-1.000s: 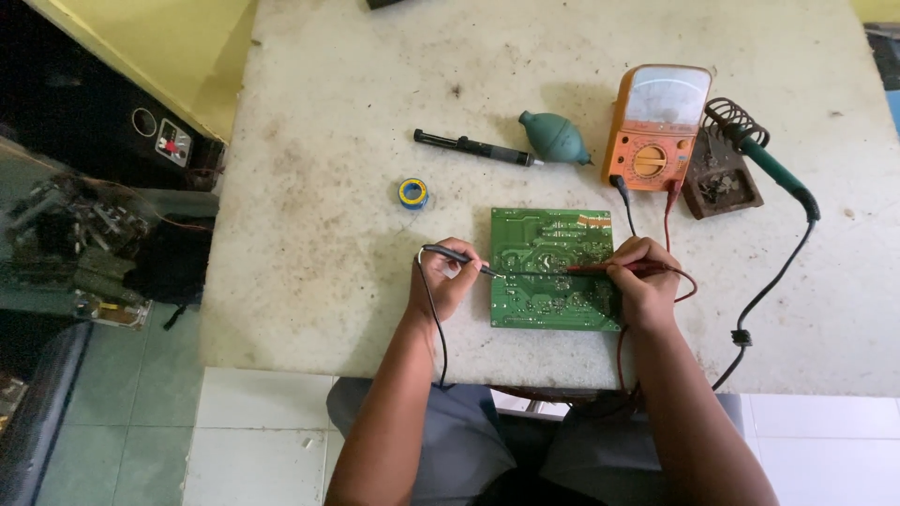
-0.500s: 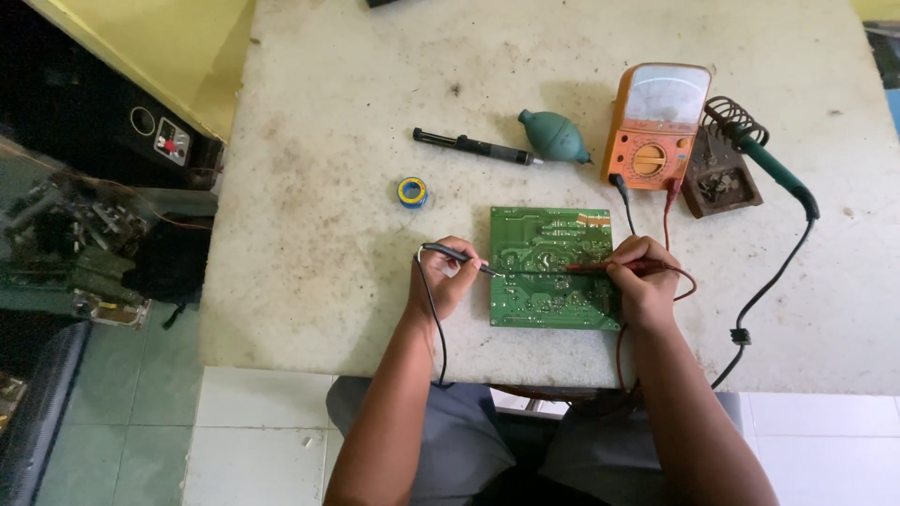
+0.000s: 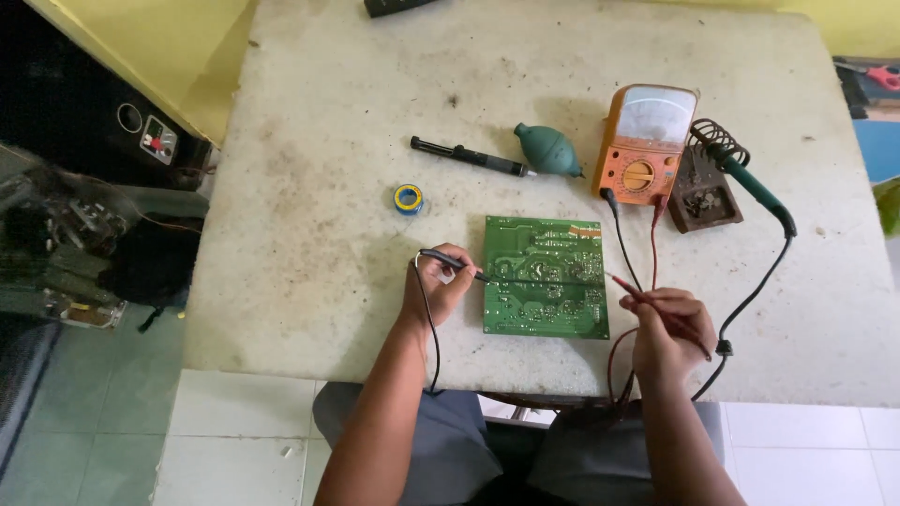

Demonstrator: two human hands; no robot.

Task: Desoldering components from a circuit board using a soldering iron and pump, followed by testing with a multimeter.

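Both forearms are bare to the elbow, with no sleeves, watch or rings to be seen. The hands, left (image 3: 439,284) and right (image 3: 667,330), wear no gloves. Grey trousers cover the lap

Meter (image 3: 647,142) behind circuit board (image 3: 546,276); solder roll (image 3: 408,199) left.

Above the table (image 3: 309,187), the frame's top edge crops a dark object (image 3: 394,6); we cannot identify it.
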